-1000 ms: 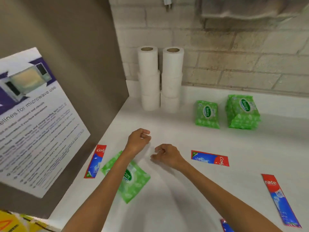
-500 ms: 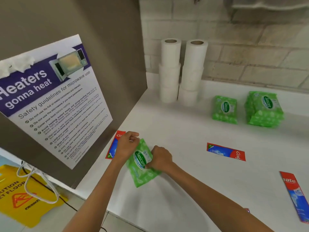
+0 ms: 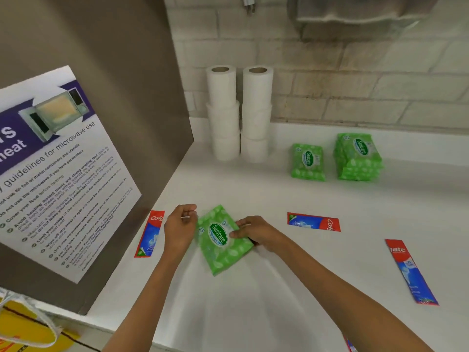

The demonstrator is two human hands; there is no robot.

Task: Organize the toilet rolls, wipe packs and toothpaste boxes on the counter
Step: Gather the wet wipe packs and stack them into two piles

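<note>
A green wipe pack (image 3: pixel 223 240) is held just above the white counter (image 3: pixel 253 194) between both hands. My left hand (image 3: pixel 180 228) grips its left edge and my right hand (image 3: pixel 256 233) pinches its right edge. Two stacks of toilet rolls (image 3: pixel 239 113) stand in the back corner. Right of them lie a single wipe pack (image 3: pixel 307 161) and a stack of wipe packs (image 3: pixel 357 156). Red-and-blue toothpaste boxes lie flat: one at the left edge (image 3: pixel 149 233), one at the middle (image 3: pixel 313 221), one at the right (image 3: pixel 411 271).
A brown side panel with a microwave safety poster (image 3: pixel 58 174) walls the counter's left side. A brick wall (image 3: pixel 355 80) runs behind the counter. A yellow floor sign (image 3: pixel 22 334) shows at the bottom left. Another toothpaste box (image 3: pixel 350 345) peeks in at the bottom edge.
Both hands went from closed and empty above the counter to gripping the nearby wipe pack. The pack has been lifted and shifted right, toward the middle.
</note>
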